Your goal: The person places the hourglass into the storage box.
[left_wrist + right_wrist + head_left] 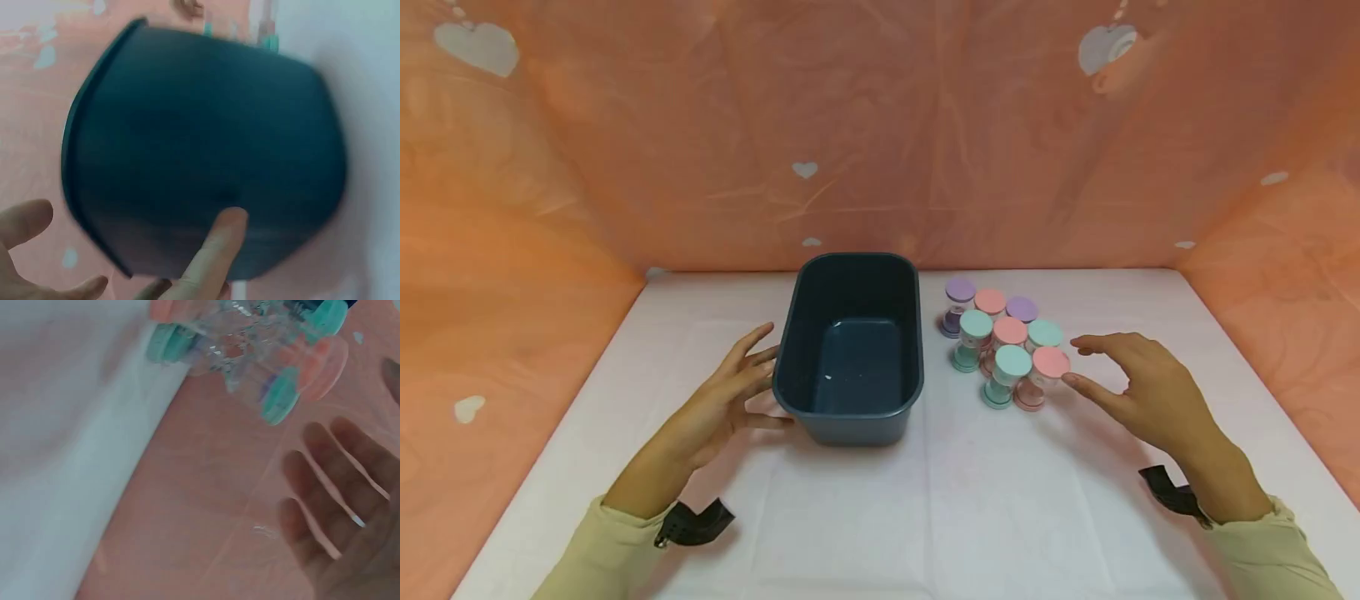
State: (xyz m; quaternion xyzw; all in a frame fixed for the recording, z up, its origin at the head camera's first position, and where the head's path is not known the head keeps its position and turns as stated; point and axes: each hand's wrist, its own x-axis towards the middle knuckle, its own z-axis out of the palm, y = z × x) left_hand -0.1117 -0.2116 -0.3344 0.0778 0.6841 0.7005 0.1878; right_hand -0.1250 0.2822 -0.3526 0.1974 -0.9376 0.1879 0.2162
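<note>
A dark blue-grey plastic bin (847, 429) stands upright on the white-covered table. Along its left side my left hand (730, 396) has its fingers spread, the tips right at the wall; in the left wrist view the thumb (228, 231) overlaps the bin's side. To the right of the bin, several small sand timers stand in a cluster, with purple (960, 290), pink (1051, 362) and teal (1012, 361) caps. My right hand (1150, 392) is beside the cluster's right edge, thumb and index finger apart, thumb tip close to the front pink timer. It holds nothing.
Orange sheeting (880, 133) with pale heart shapes rises behind the table and along both sides. A white cloth (850, 517) covers the table top. Black straps (696, 523) hang at both wrists. The bin's inside shows no timers.
</note>
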